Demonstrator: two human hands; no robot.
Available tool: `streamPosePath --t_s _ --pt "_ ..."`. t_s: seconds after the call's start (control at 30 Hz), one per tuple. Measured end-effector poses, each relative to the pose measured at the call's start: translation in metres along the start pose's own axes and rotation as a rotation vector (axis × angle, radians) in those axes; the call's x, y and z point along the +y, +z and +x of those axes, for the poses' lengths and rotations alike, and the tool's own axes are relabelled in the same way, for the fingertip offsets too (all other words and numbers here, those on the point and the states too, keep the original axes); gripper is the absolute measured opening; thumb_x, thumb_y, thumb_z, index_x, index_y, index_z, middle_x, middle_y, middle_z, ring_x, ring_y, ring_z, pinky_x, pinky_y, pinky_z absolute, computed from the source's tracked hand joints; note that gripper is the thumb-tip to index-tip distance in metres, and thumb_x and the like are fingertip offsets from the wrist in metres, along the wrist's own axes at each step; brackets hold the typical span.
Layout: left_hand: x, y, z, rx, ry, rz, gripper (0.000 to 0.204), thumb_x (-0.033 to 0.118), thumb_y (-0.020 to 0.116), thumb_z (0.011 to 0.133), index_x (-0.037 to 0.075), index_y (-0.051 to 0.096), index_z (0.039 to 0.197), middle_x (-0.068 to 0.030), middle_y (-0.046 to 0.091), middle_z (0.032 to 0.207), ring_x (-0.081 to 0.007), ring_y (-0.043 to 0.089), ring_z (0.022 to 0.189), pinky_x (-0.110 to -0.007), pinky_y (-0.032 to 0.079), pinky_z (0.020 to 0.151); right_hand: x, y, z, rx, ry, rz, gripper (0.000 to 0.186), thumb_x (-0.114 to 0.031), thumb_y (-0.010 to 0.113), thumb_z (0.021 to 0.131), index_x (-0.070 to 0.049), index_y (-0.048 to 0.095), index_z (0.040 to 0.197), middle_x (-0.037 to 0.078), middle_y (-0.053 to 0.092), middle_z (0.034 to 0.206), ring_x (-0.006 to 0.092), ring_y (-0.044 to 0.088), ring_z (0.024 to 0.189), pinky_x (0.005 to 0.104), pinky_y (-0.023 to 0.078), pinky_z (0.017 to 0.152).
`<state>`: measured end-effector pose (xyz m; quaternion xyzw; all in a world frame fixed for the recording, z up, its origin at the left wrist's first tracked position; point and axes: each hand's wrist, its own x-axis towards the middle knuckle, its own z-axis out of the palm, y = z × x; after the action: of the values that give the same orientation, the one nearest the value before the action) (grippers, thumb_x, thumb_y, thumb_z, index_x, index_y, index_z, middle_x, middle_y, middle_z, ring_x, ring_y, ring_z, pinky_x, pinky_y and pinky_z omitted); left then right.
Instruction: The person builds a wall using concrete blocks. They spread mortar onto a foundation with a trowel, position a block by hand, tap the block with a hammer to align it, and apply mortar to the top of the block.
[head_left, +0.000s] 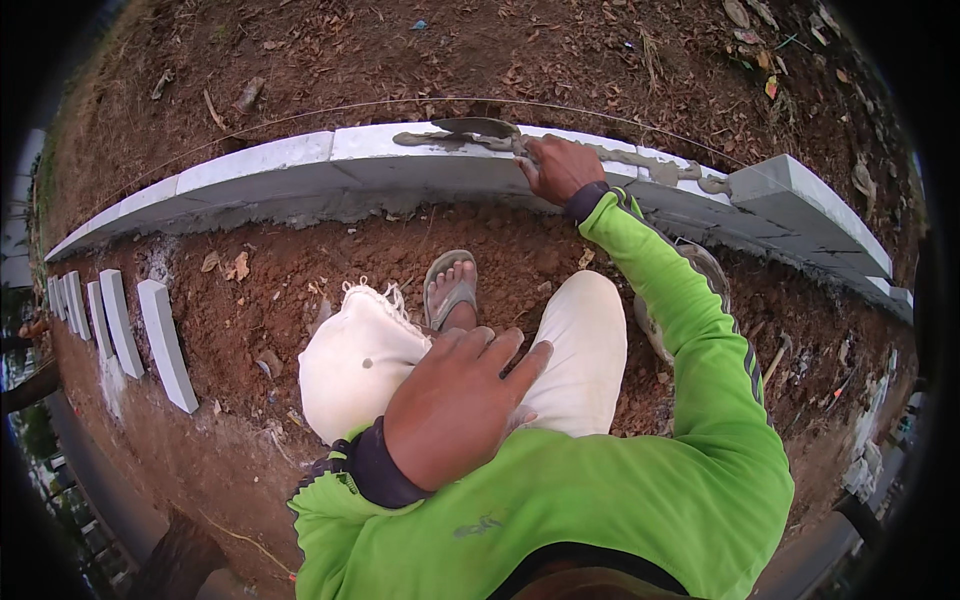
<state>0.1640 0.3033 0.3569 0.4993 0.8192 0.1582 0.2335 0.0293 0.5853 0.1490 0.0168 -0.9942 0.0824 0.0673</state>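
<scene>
My right hand (563, 168) is closed round the handle of a trowel (478, 127), which it holds over the top of a low white block wall (270, 155). The dark blade lies at a strip of wet grey mortar (432, 140) along the wall top. More mortar runs on to the right of my hand, up to a block (800, 205) standing one course higher. My left hand (460, 400) hangs in front of my body near my knees, its fingers stretched and slightly apart, with nothing seen in it.
A thin string line (400, 101) runs along the wall's far side. Several white blocks (168, 340) stand in a row on the soil at the left. A round container (705, 270) is partly hidden behind my right arm. My sandalled foot (452, 290) rests on loose soil before the wall.
</scene>
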Motion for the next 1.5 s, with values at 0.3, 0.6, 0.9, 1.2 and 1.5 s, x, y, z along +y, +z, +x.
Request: streamPosePath --t_s 0.3,0.6,0.9,1.2,1.5 --pt "0.007 0.001 0.011 -0.059 0.101 -0.034 0.062 0.028 0.075 0.089 0.008 0.053 0.144 -0.0137 0.059 0.133 -0.0307 0.057 0.121 -0.045 0.044 0.106 0.004 -0.002 0.014 -0.056 -0.053 -0.061 0.033 -0.041 0.063 0.097 -0.012 0.073 0.107 0.015 0.073 0.094 0.0344 0.073 0.082 0.0488 0.058 0.069" --pt "0.005 -0.007 0.021 -0.152 0.075 -0.048 0.063 0.027 0.075 0.088 0.008 0.053 0.144 -0.0141 0.058 0.135 -0.0320 0.057 0.124 -0.045 0.044 0.106 -0.004 0.006 0.019 -0.125 -0.022 -0.011 0.035 -0.042 0.063 0.098 -0.013 0.070 0.116 0.015 0.072 0.094 0.0355 0.073 0.085 0.0488 0.058 0.069" --pt "0.009 0.001 0.027 -0.170 0.101 0.039 0.067 0.028 0.076 0.088 0.011 0.051 0.148 -0.0157 0.058 0.138 -0.0359 0.057 0.123 -0.046 0.046 0.104 0.002 0.017 0.000 0.066 -0.011 0.045 0.031 -0.039 0.065 0.097 -0.012 0.072 0.111 0.013 0.073 0.100 0.0349 0.073 0.091 0.0475 0.059 0.073" --pt "0.015 0.002 0.043 -0.163 0.095 -0.008 0.068 0.024 0.080 0.085 0.010 0.054 0.146 -0.0174 0.060 0.136 -0.0394 0.059 0.119 -0.047 0.046 0.103 0.006 0.041 -0.018 0.105 0.106 0.116 0.032 -0.039 0.067 0.095 -0.013 0.072 0.114 0.012 0.073 0.105 0.0327 0.074 0.095 0.0456 0.059 0.077" --pt "0.009 0.000 0.043 -0.177 0.088 -0.006 0.070 0.022 0.082 0.084 0.011 0.053 0.146 -0.0182 0.061 0.136 -0.0397 0.059 0.122 -0.047 0.045 0.106 0.008 0.026 -0.057 0.202 0.241 0.192 0.032 -0.037 0.067 0.096 -0.014 0.071 0.117 0.010 0.071 0.100 0.0311 0.073 0.089 0.0451 0.059 0.075"
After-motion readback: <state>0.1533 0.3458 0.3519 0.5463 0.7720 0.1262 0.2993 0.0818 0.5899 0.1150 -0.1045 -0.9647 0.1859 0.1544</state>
